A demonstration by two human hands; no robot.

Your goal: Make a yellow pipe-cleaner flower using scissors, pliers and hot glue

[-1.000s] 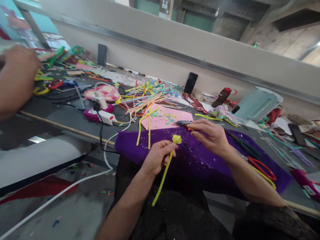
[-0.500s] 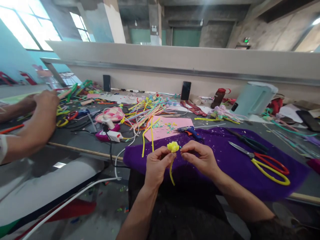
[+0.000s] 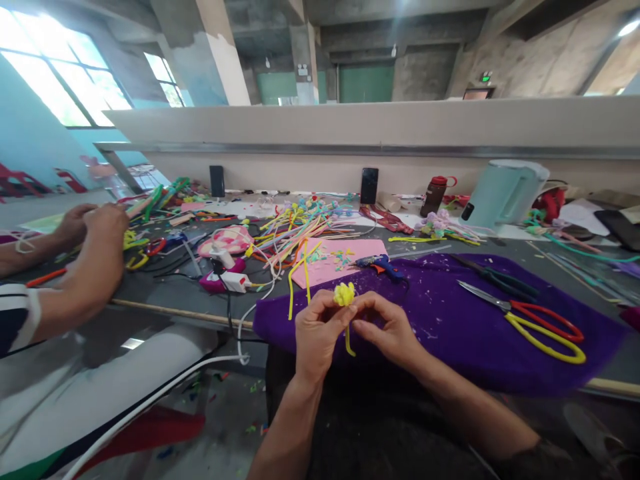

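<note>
Pinched between the thumb and fingers of my left hand [image 3: 320, 327] is a yellow pipe-cleaner flower [image 3: 345, 293], its fuzzy head up. A yellow stem [image 3: 350, 341] hangs below it with a bent end. My right hand [image 3: 383, 327] meets it from the right, its curled fingertips against the flower's base and my left thumb. Whatever those fingertips hold is hidden. Beneath and beyond both hands lies a purple cloth [image 3: 430, 320]. A blue glue gun [image 3: 383, 265] rests at the cloth's far edge, near a pink sheet [image 3: 325, 273] scattered with small coloured bits.
Scissors [image 3: 530, 320] with red and yellow handles and dark pliers [image 3: 500, 277] lie on the cloth at right. Pipe cleaners [image 3: 300, 220] are heaped behind. A power strip [image 3: 230, 280] with a white cable sits left. A co-worker's hands [image 3: 100, 227] work at far left.
My right hand has moved left to touch the flower; the small blue-green bit at its fingertips is now out of sight. The view has shifted slightly.
</note>
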